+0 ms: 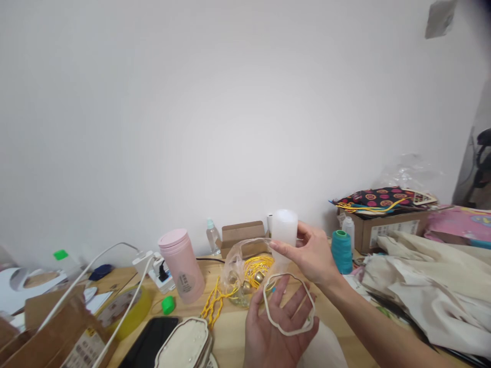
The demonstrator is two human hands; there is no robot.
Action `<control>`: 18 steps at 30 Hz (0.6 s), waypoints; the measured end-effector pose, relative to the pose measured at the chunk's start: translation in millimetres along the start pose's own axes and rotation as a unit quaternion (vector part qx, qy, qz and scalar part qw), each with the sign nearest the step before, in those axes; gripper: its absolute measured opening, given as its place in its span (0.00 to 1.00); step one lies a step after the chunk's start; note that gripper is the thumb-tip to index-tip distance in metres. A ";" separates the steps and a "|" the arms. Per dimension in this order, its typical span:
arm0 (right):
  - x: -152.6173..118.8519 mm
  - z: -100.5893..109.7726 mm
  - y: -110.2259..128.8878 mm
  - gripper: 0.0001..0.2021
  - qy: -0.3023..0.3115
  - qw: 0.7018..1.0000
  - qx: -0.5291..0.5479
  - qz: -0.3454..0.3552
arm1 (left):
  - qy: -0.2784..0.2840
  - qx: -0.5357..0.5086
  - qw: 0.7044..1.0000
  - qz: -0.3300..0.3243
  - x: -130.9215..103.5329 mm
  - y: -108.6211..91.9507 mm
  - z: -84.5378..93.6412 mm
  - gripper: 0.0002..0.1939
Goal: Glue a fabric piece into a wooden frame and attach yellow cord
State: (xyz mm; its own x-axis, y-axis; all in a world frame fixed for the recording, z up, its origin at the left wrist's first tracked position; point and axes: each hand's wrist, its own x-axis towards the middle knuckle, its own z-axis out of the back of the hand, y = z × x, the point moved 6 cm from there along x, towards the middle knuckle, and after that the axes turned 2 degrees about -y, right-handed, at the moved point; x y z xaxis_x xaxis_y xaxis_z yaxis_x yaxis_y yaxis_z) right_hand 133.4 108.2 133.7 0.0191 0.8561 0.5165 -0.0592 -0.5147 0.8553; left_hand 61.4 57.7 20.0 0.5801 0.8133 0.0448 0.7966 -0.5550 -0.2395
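My left hand (280, 327) is palm up with its fingers spread and slightly curled. A thin cream frame with a scalloped outline (266, 301) rests across its palm and fingers. Above it, my right hand (312, 250) grips a translucent white bottle (284, 230) between thumb and fingers, the flat round end uppermost. The bottle's lower end is blurred over the frame, so I cannot tell whether the two touch. Just behind my hands lies a clear plastic bag (233, 263) with yellow cords (257, 268) and gold-coloured bells (246, 287). Similar cream scalloped pieces (184, 342) are stacked to the left.
A pink tumbler (184, 268), green cap (168, 305), black phone (148, 342) and yellow tape roll (128, 312) stand or lie at left. A teal thread cone (341, 253), a full cardboard box (387, 230) and cream fabric (418, 286) are at right. White cables (84, 278) cross the left side.
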 end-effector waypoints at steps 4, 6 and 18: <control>-0.1 -1.4 1.6 0.15 0.006 1.000 -0.006 0.004 | -0.003 -0.009 1.000 -0.002 0.7 0.0 -1.2 0.22; 0.1 -1.5 1.8 0.15 0.005 1.000 -0.011 0.006 | -0.005 -0.011 1.000 -0.004 1.1 -0.3 -1.4 0.23; -1.5 -4.7 0.9 0.17 0.010 1.000 0.004 0.007 | 0.021 -0.002 1.000 -0.001 1.4 1.8 -2.1 0.24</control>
State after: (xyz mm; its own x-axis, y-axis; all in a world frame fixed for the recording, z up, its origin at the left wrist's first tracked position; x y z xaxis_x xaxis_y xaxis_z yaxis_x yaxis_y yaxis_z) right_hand 128.5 106.6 133.4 -0.0016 0.8492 0.5281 -0.0517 -0.5275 0.8480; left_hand 64.0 57.4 21.7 0.5851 0.8064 0.0855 0.7983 -0.5543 -0.2355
